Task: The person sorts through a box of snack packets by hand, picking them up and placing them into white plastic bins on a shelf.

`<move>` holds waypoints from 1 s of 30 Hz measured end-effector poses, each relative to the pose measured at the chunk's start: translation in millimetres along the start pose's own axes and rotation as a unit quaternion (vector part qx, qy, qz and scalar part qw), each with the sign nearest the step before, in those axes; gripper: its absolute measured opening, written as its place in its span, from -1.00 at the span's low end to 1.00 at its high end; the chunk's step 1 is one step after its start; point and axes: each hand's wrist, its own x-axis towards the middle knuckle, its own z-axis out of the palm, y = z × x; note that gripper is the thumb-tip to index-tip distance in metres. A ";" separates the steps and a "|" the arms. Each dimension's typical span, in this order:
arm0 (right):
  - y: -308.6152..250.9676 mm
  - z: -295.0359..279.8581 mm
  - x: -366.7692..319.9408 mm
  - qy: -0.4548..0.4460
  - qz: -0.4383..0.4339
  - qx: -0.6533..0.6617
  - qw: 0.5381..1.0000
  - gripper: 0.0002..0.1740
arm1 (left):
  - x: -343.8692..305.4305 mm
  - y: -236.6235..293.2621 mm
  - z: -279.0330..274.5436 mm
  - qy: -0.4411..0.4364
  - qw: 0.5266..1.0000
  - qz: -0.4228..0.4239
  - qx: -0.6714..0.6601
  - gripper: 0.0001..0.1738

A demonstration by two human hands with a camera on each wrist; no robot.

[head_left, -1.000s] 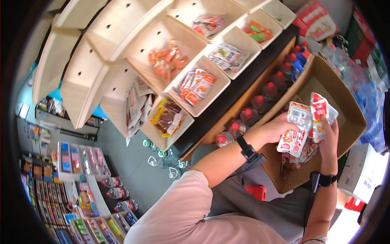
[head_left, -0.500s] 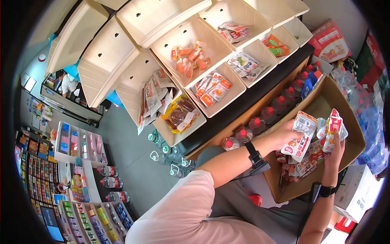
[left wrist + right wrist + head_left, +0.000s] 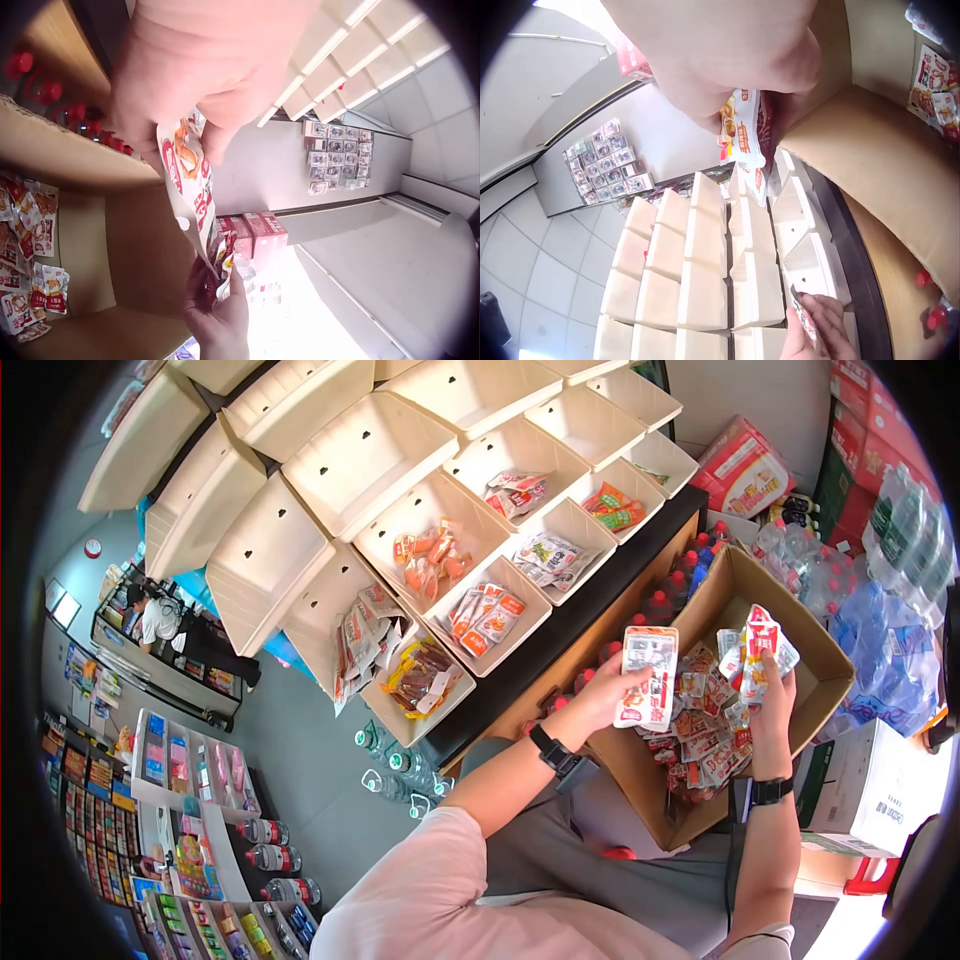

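My left hand (image 3: 600,698) pinches a flat white-and-red snack packet (image 3: 648,678) by its edge, over the near left rim of the cardboard box (image 3: 822,678). My right hand (image 3: 775,712) grips a small bunch of red-and-white snack packets (image 3: 757,650) above the box, and several packets fan out from its fingers. Below both hands, a heap of similar snack packets (image 3: 705,735) lies in the box. In the left wrist view, the left hand's packet (image 3: 192,169) stands on edge between thumb and fingers. White-and-orange packets (image 3: 741,131) hang from the right hand in the right wrist view.
Tilted cream bins (image 3: 510,595) hold sorted snacks to the left. Red-capped bottles (image 3: 658,605) line the shelf's base behind the box. Green-capped water jugs (image 3: 400,765) stand on the floor. A white carton (image 3: 868,785) sits right of the box. Another person (image 3: 160,620) is in the background.
The left hand has moved left with its packet, away from the right hand, which still holds its bunch. More of the heap in the box shows. The head view has shifted.
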 end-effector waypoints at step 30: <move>-4.9 7.8 -21.6 -0.027 -0.019 0.030 0.999 -0.64 | -249.6 136.5 84.0 0.248 0.902 0.284 0.210 -0.54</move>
